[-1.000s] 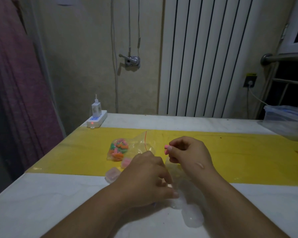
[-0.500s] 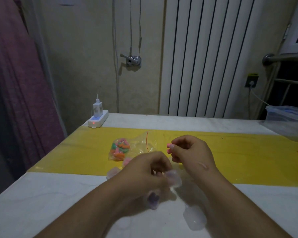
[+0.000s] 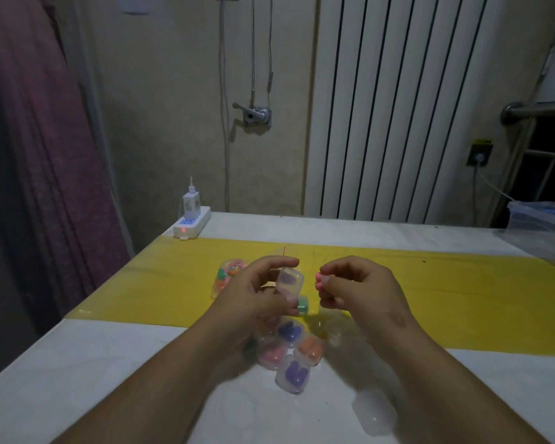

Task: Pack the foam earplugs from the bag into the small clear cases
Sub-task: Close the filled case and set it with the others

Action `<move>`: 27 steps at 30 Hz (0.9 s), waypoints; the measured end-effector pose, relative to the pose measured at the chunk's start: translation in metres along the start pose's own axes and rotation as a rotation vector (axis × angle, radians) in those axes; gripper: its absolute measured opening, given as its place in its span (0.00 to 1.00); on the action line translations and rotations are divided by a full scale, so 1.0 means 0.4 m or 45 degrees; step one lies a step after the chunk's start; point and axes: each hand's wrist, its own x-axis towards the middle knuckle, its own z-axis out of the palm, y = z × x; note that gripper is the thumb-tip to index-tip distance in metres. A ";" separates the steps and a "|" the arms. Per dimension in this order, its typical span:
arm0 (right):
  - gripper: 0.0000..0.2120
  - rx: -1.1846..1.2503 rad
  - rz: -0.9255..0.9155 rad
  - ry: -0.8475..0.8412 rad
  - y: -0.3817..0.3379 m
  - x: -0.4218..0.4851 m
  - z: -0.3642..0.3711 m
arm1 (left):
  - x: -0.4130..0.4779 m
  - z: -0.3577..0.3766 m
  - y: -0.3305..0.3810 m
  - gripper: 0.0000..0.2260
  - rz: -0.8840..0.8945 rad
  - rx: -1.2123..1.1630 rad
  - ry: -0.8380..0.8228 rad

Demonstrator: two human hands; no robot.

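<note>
Clamped in the left hand (image 3: 253, 296) was a small clear plastic case (image 3: 289, 281), lid raised; just right, the right hand (image 3: 356, 290) pinched a pink foam earplug (image 3: 318, 277). Light and squashy, it likely wanted a gentle mid-body fingertip pinch.

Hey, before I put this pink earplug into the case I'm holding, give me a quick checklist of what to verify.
1. Pink earplug pinched in the right hand: ok.
2. Clear case gripped by the left hand: ok.
3. Case lid open: cannot tell, the clear plastic is blurred.
4. Room inside the case: cannot tell. A green piece shows at its lower edge.
5. Gap between the two hands free of anything in the way: ok.
6. Bag with more earplugs lies on the table beyond the left hand: ok.
</note>
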 end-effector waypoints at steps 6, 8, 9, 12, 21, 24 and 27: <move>0.04 -0.024 -0.002 -0.036 -0.001 -0.006 0.005 | 0.002 0.006 -0.001 0.20 0.024 0.041 0.044; 0.04 0.003 0.001 -0.051 -0.003 -0.007 0.006 | 0.004 0.005 0.001 0.19 0.004 -0.037 0.010; 0.04 0.013 -0.003 -0.056 -0.006 -0.008 0.006 | 0.003 0.004 0.002 0.19 -0.009 -0.083 -0.020; 0.05 0.018 -0.023 -0.060 -0.014 -0.011 0.006 | 0.002 0.002 -0.003 0.20 -0.003 -0.221 -0.099; 0.09 -0.087 -0.019 -0.018 -0.022 -0.022 0.008 | 0.001 -0.002 -0.009 0.16 0.008 -0.239 -0.142; 0.07 -0.171 -0.036 -0.027 -0.029 -0.029 0.010 | 0.001 0.007 -0.008 0.11 -0.018 -0.149 -0.033; 0.06 -0.237 -0.051 -0.097 -0.038 -0.038 0.017 | 0.008 0.008 -0.018 0.16 -0.046 -0.084 0.138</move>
